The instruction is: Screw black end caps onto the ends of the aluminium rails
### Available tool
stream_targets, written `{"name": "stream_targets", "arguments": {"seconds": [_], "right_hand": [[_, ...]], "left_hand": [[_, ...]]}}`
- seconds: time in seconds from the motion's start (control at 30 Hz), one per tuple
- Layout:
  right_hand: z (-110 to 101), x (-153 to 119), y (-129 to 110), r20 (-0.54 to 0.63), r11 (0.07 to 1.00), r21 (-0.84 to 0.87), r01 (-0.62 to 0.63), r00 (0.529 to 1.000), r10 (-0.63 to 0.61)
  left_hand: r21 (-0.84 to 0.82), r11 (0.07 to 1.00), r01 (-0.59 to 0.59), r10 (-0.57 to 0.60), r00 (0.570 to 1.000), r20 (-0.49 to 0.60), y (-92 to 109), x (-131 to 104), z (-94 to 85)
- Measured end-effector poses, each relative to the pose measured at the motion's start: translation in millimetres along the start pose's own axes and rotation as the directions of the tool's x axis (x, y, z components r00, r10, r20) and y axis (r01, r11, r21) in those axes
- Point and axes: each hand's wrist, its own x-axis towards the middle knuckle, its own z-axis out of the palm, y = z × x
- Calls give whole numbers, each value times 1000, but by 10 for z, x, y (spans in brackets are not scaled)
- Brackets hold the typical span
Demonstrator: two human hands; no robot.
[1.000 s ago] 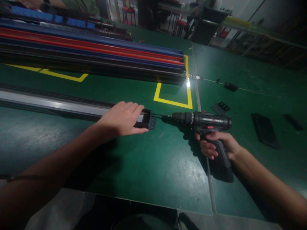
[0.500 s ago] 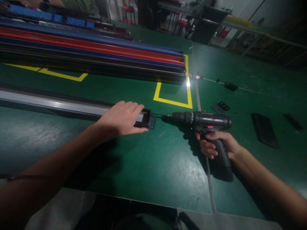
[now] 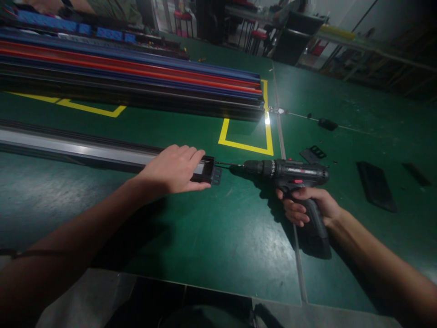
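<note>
My left hand [image 3: 175, 169] is wrapped over the right end of a long black and silver metal profile [image 3: 85, 149] lying on the green table. A small black end plate with slots [image 3: 216, 175] sits against that end, just beyond my fingers. My right hand [image 3: 307, 205] grips the handle of a black cordless drill [image 3: 295, 173], held level and pointing left. Its long thin bit [image 3: 228, 164] reaches the end plate; the exact contact at the tip is too small to make out.
Behind lies a stack of blue, red and black profiles [image 3: 153, 75]. Yellow tape [image 3: 246, 147] marks the green table [image 3: 221, 246]. To the right are another slotted black plate [image 3: 313, 154], a black flat piece [image 3: 376, 186] and a small black block [image 3: 327, 124]. A person's sleeve [image 3: 116, 10] shows far left.
Both hands, the profile and the drill keep nearly the same positions. At the far left, the other person's arm has shifted slightly.
</note>
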Motion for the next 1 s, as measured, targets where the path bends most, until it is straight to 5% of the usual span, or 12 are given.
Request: {"name": "stream_targets", "arguments": {"seconds": [1.0], "right_hand": [[-24, -7, -2, 15, 1000, 9, -3, 1000, 3]], "left_hand": [[17, 1000, -7, 7, 1000, 10, 8, 3, -37]]}}
